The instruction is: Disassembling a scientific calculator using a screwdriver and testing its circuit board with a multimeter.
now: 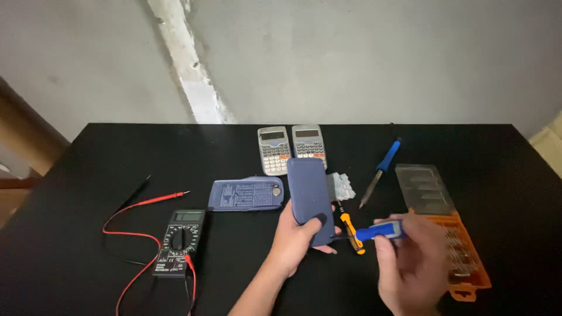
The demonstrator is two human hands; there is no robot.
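Black and matte, your worktop (88,246) fills the lower view, its far edge running straight below a rough grey wall (363,52) crossed by a pale plaster streak (187,64) at 11 o'clock. A strip of brown floor or furniture shows past the worktop's corner at 9 o'clock; you cannot tell which.

Your left hand (295,237) is wrapped around a dark blue case (310,199), thumb pressed on its face, holding it tilted just above the centre of the worktop. Your right hand (410,263), at 4 o'clock and blurred, is closed around a blue-handled tool (380,232) whose tip points toward the case. An orange screwdriver (351,231) lies between your hands.

At 12 o'clock two grey calculators (291,147) lie side by side. A blue cover (247,194) sits left of the case, a multimeter (180,241) with red and black leads at 8 o'clock. A soldering iron (380,171) lies at 2 o'clock, beside an orange bit box (462,257) with its clear lid open.
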